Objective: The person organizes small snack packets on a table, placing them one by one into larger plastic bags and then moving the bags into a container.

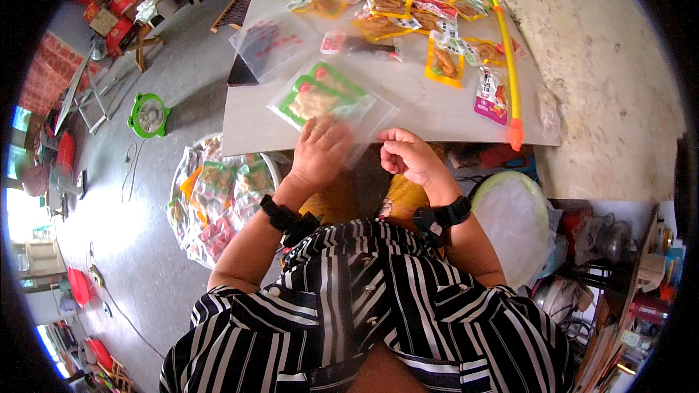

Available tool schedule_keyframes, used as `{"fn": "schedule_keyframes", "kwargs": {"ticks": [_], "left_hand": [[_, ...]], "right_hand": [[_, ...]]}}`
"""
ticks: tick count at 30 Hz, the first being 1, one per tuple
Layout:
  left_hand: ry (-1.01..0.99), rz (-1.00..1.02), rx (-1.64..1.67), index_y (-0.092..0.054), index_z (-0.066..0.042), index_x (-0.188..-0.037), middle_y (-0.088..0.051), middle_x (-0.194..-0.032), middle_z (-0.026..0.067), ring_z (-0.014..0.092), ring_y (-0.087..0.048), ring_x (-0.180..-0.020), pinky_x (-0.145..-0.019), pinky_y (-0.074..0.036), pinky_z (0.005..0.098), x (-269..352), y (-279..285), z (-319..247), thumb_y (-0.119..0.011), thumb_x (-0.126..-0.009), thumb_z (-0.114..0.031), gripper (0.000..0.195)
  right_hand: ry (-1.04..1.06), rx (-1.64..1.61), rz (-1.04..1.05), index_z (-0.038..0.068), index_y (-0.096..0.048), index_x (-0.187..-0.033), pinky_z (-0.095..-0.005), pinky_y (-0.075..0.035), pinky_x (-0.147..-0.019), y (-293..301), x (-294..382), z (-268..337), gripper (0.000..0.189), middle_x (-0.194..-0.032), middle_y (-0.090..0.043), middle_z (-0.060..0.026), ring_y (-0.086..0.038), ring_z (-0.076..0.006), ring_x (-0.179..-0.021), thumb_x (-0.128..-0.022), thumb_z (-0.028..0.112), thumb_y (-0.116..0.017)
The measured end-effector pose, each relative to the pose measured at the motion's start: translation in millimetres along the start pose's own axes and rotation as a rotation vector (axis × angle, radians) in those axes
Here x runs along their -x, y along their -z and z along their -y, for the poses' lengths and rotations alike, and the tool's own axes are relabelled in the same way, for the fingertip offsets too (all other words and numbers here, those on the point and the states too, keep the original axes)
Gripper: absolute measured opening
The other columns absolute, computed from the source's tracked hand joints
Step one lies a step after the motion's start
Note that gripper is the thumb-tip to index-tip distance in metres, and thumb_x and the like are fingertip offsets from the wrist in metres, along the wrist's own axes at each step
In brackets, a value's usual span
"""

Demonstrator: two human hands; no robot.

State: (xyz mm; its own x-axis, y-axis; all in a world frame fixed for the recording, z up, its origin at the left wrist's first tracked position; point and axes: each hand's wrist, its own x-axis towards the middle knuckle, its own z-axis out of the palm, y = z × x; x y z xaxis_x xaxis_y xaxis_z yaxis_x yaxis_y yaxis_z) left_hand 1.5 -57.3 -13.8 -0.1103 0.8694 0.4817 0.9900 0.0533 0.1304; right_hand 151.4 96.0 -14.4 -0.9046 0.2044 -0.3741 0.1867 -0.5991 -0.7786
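Note:
In the head view a clear plastic bag (377, 112) with two green-edged food packets (319, 93) inside lies at the near edge of the table. My left hand (323, 147) rests on the bag's near side, fingers spread and slightly blurred. At the bag's right corner is my right hand (404, 154), its fingers curled and thumb near the index finger; whether it pinches the film cannot be told. Beyond lie a dark-filled packet (360, 45), several yellow-edged food packets (445, 63) and a purple-and-white packet (491, 95). Another clear bag with red marks (273, 43) lies at the left.
A yellow stick with orange ends (508, 60) lies along the table's (246, 131) right side. Left below the table stands a round container full of bagged packets (218, 196). A green fan (148, 115) is on the floor. A white-covered round container (510, 229) stands at lower right.

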Motion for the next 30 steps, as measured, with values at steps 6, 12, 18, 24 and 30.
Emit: {"fn": "schedule_keyframes", "kwargs": {"ticks": [6,12,18,24,30], "left_hand": [[0.033,-0.038,0.240,-0.053,-0.006,-0.099,-0.050,-0.106,0.0109,0.028,-0.043,-0.105,-0.092,-0.030,0.0417,-17.8,19.9,8.6,-0.050,-0.065,0.000,0.035],[0.530,-0.124,0.841,-0.051,0.000,-0.099,-0.057,-0.092,0.0102,0.017,-0.053,-0.085,-0.075,-0.043,0.0280,-51.2,70.2,18.1,-0.050,-0.077,-0.004,0.022],[0.592,-0.050,1.521,-0.052,0.007,-0.094,-0.057,-0.091,0.0147,0.021,-0.053,-0.088,-0.081,-0.040,0.0320,-77.0,107.7,30.1,-0.038,-0.084,-0.016,0.028],[0.534,-0.012,1.907,-0.051,0.007,-0.095,-0.055,-0.095,0.0178,0.027,-0.052,-0.092,-0.084,-0.040,0.0394,-66.5,114.3,19.2,-0.038,-0.084,-0.017,0.030],[0.556,-0.104,2.059,-0.050,0.005,-0.095,-0.055,-0.095,0.0162,0.027,-0.051,-0.092,-0.085,-0.038,0.0407,-51.2,96.8,24.3,-0.038,-0.083,-0.018,0.029]], "right_hand": [[0.067,-0.036,-0.102,0.005,-0.047,-0.095,-0.0209,-0.040,-0.046,1.6,10.3,7.5,0.017,-0.065,-0.051,-0.0033,-0.049,-0.0108,-0.052,-0.079,0.012,-0.049],[0.270,0.045,-0.016,0.006,-0.049,-0.093,-0.0209,-0.038,-0.050,12.4,5.5,20.8,0.014,-0.067,-0.052,-0.0028,-0.049,-0.0110,-0.058,-0.082,0.013,-0.047],[0.532,0.203,-0.198,0.008,-0.050,-0.090,-0.0198,-0.037,-0.061,-5.7,-11.3,32.2,0.012,-0.076,-0.052,0.0021,-0.047,-0.0069,-0.070,-0.081,0.015,-0.050],[0.574,0.196,0.069,0.002,-0.053,-0.084,-0.0231,-0.040,-0.061,-28.2,-6.7,39.1,0.015,-0.074,-0.051,0.0004,-0.047,-0.0094,-0.066,-0.077,0.015,-0.055],[0.586,0.494,-0.134,0.003,-0.053,-0.073,-0.0208,-0.038,-0.057,-37.1,11.7,47.1,0.014,-0.068,-0.048,0.0017,-0.045,-0.0058,-0.066,-0.077,0.016,-0.054]]}}
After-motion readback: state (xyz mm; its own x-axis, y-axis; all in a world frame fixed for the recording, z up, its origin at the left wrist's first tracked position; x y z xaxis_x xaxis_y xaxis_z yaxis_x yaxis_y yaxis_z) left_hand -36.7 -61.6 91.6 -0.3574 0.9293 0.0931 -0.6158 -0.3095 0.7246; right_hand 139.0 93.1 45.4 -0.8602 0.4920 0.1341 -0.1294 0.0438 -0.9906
